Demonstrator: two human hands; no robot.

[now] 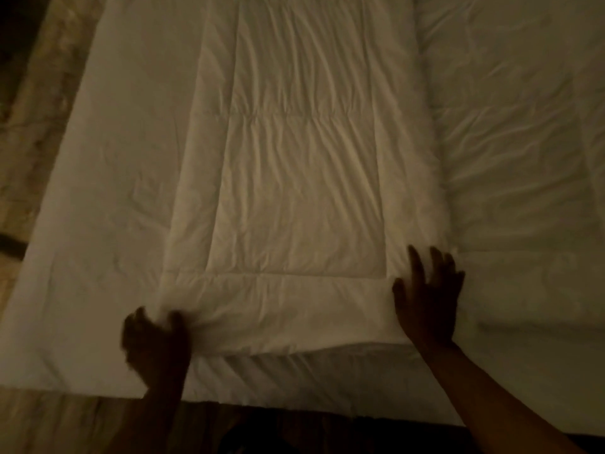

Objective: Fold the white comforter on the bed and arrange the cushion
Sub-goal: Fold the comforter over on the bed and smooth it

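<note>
Left hand (157, 347) grip clamped on comforter (294, 198) corner (blurred), right hand (427, 299) flat, fingers apart.

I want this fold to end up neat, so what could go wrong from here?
The left hand bunches the near corner of the comforter while the right hand only lies flat on the other corner, so an uneven pull may skew the fold. The wrinkles across the top panel could get folded in. The near edge overhangs the bed and might slide off.

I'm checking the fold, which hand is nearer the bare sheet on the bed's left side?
Left. The left hand grips the comforter's near-left corner beside the bare sheet; the right hand rests on its right corner.
</note>
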